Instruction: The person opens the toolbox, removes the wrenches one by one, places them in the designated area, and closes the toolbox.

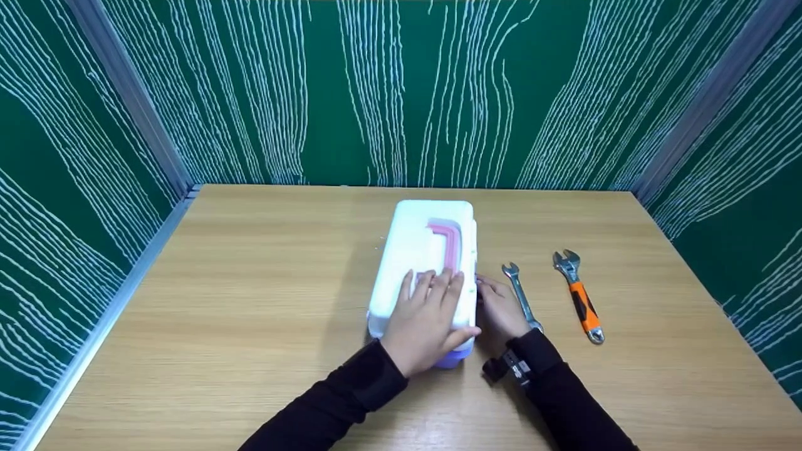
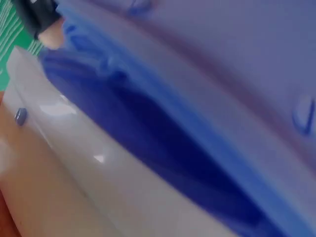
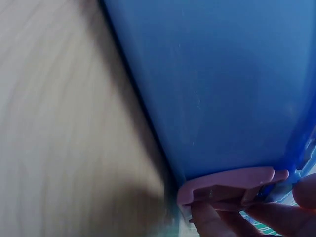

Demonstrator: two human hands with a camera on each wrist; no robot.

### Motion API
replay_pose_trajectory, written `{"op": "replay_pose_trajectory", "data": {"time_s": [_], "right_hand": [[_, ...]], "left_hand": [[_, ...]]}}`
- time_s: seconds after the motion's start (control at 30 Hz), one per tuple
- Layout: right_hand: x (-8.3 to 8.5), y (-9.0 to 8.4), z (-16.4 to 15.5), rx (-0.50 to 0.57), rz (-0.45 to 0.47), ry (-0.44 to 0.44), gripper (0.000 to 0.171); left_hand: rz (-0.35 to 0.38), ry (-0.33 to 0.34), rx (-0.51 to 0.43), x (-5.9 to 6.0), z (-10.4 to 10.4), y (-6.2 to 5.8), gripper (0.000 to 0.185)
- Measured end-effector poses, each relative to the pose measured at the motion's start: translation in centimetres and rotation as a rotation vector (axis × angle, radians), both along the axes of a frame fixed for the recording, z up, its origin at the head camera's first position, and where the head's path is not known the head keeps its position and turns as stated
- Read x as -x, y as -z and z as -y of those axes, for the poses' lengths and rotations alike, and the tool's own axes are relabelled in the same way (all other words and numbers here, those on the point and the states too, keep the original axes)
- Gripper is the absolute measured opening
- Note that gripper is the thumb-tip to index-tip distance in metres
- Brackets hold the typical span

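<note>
On the wooden table, middle of the head view, I've got a white toolbox with a pink handle folded flat in the lid. Base looks blue/purple in both wrist views. Left hand lies flat on the near end of the lid, fingers straight and slightly spread, tips just short of the handle, thumb hooked over the right edge. Right hand is against the box's right side, down near the table. Right wrist view shows its fingers pinching a pink latch at the box's side wall. From the head view alone I can't tell the finger pose, as they're tucked behind the box edge. Left wrist view is blurred, just the white lid rim and blue wall up close.

Right of the box, just beside the right hand: a plain steel spanner. Further right, apart from it, an adjustable wrench with an orange grip. Both lie flat, heads pointing away from me. Black sleeves on both arms, green patterned walls around.
</note>
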State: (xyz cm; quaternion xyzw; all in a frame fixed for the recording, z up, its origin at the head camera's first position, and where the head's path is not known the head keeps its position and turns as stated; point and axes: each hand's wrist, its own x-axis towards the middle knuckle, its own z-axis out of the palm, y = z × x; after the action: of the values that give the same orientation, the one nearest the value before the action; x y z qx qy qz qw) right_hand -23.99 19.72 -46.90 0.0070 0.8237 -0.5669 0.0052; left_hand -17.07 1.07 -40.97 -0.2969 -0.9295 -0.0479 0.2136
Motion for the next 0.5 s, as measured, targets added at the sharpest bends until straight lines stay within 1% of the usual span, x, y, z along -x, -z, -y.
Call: {"op": "replay_pose_trajectory", "data": {"time_s": [0.13,0.27,0.37,0.5], "right_hand": [[0.0,0.0,-0.1,0.008,0.024,-0.001,0.043],[-0.2,-0.1,-0.1,-0.012,0.015,-0.001,0.043],[-0.2,-0.1,-0.1,-0.027,0.001,0.001,0.043],[-0.2,-0.1,-0.1,-0.026,0.000,0.011,0.042]], "left_hand": [[-0.071,-0.013,0.059,-0.1,-0.6,0.8,0.080],[-0.126,-0.024,0.089,-0.2,-0.9,1.3,0.079],[-0.146,-0.032,0.101,-0.3,-1.1,1.4,0.079],[-0.142,-0.035,0.095,-0.2,-1.3,1.6,0.078]]}}
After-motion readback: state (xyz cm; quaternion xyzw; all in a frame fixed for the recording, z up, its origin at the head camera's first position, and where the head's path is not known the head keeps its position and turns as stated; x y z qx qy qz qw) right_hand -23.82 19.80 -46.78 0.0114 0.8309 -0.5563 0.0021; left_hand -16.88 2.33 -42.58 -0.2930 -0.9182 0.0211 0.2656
